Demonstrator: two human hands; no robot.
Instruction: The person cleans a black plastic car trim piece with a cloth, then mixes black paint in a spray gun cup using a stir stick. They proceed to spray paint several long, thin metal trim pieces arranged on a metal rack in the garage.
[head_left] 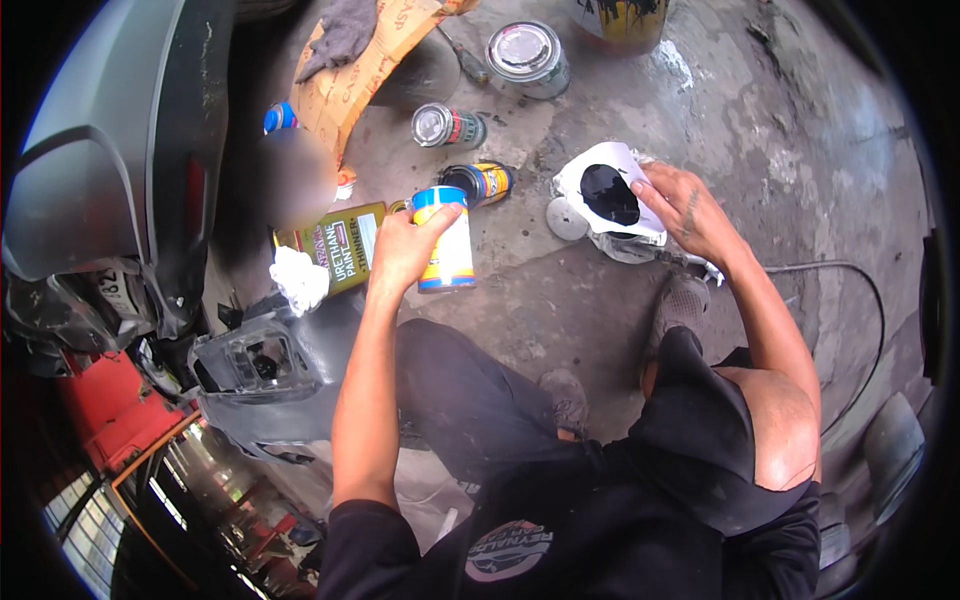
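Note:
My left hand (405,245) is wrapped round a can (447,255) with a blue top band, a white label and an orange and blue base, held nearly upright. To the right, my right hand (690,210) pinches the edge of a white paper piece (648,222) with a wide oval of glossy black paint (608,194) in its middle. It rests over a pale, crumple-wrapped container on the floor, which it partly hides. A round grey lid (567,219) lies against its left side. Beyond the left hand, a dark-topped small can (490,184) stands.
A rectangular thinner tin (340,240) with a white rag (300,278) is at the left. Farther off stand a small grey-lidded can (447,126), a larger paint can (527,60) and a bucket (622,20). A car bumper (80,150) fills the left. A hose (860,270) curves at right.

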